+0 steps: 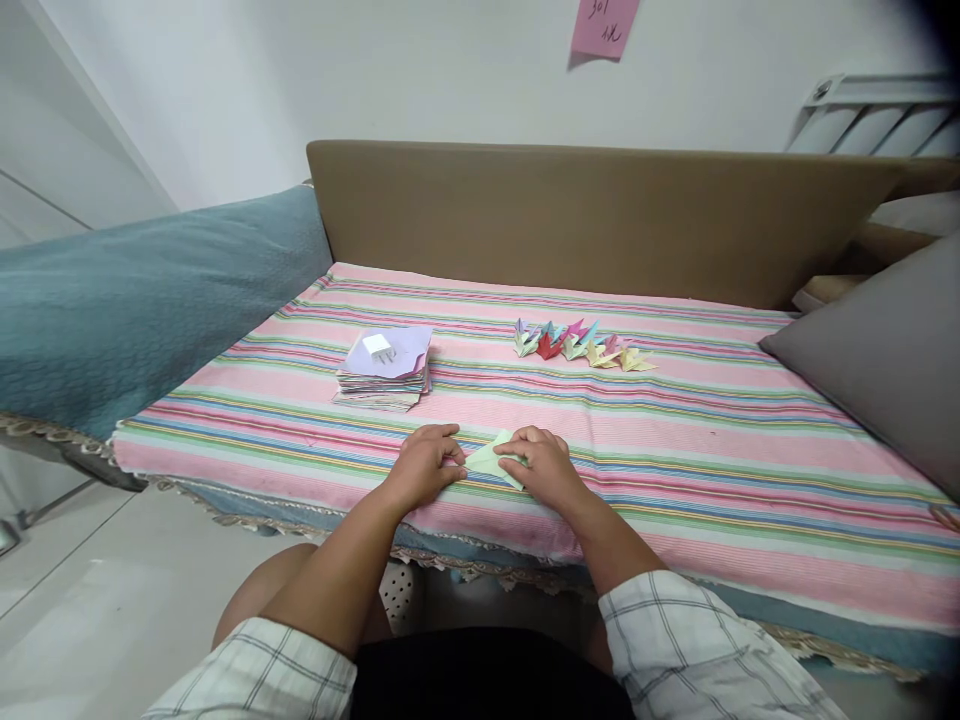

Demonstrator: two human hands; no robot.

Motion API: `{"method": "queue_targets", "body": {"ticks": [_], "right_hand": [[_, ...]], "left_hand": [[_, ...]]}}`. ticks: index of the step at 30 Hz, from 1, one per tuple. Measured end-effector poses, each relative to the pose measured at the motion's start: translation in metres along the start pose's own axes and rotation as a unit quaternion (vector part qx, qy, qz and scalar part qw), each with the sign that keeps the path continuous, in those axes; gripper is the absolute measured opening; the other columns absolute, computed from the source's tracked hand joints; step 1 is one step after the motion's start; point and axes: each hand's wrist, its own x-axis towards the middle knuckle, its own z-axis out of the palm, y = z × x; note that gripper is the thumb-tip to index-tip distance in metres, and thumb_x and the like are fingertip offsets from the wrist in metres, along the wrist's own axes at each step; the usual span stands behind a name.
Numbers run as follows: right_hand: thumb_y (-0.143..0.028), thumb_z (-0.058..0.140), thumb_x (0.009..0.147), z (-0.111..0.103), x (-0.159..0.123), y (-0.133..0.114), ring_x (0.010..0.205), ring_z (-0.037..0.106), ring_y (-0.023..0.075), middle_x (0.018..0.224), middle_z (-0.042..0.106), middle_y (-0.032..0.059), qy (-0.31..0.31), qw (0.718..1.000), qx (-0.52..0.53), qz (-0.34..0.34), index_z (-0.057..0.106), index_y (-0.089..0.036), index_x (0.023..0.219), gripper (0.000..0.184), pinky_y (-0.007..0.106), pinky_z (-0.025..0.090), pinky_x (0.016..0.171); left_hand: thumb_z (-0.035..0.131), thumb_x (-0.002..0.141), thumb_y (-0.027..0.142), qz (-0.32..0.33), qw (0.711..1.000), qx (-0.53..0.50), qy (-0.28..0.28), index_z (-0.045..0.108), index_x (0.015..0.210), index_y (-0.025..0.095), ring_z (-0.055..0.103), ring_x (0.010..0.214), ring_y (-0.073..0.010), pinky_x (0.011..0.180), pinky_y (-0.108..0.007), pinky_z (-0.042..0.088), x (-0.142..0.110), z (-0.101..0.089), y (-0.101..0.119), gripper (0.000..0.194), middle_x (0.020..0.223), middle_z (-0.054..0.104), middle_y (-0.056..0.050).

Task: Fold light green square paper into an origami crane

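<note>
A pale green piece of folded origami paper lies low over the striped cloth, with a narrow point toward the left. My left hand has its thumb and forefinger closed at that left point. Across from it, my right hand grips the wider right end between thumb and curled fingers, hiding part of the paper. Beyond my left hand stands a stack of square paper sheets, a lilac one on top. Farther off to the right, several folded paper cranes in mixed colours sit in two rows.
A white plug adapter rests on the paper stack. The striped cloth covers a sofa seat with a brown backrest. A blue-covered armrest stands left, and a grey cushion leans at right. Part of a hand shows at the right edge.
</note>
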Motion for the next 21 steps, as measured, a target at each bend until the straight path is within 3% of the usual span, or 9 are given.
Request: {"method": "queue_targets", "body": {"ticks": [8,14,21], "right_hand": [[-0.034,0.060,0.081,-0.001,0.001,0.000,0.100,0.051,0.0210,0.101,0.060,0.0024,-0.009,1.000,0.003,0.005,0.070,-0.034,0.098,0.020,0.041,0.029,0.090],[-0.034,0.061,0.081,0.000,0.001,0.000,0.101,0.051,0.0215,0.102,0.060,0.0021,-0.010,1.000,-0.002,0.011,0.070,-0.034,0.098,0.020,0.041,0.029,0.091],[-0.035,0.060,0.081,-0.001,0.001,-0.001,0.101,0.050,0.0212,0.102,0.060,0.0019,-0.014,1.000,-0.001,0.015,0.069,-0.035,0.098,0.020,0.041,0.028,0.091]], "left_hand": [[0.069,0.069,0.028,0.030,0.997,0.003,-0.067,0.070,0.072,0.025,0.045,0.122,-0.0266,0.097,-0.037,0.036,0.009,-0.013,-0.005,0.004,0.110,0.066,-0.003],[0.065,0.071,0.038,0.036,0.999,0.003,-0.040,0.065,0.061,0.022,0.047,0.120,-0.0263,0.093,-0.034,0.038,0.008,-0.010,-0.002,0.019,0.095,0.070,-0.004],[0.067,0.067,0.030,0.010,1.000,0.024,-0.009,0.060,0.056,0.020,0.051,0.114,-0.0272,0.093,-0.035,0.037,0.009,-0.001,0.003,0.016,0.087,0.069,-0.004]]}}
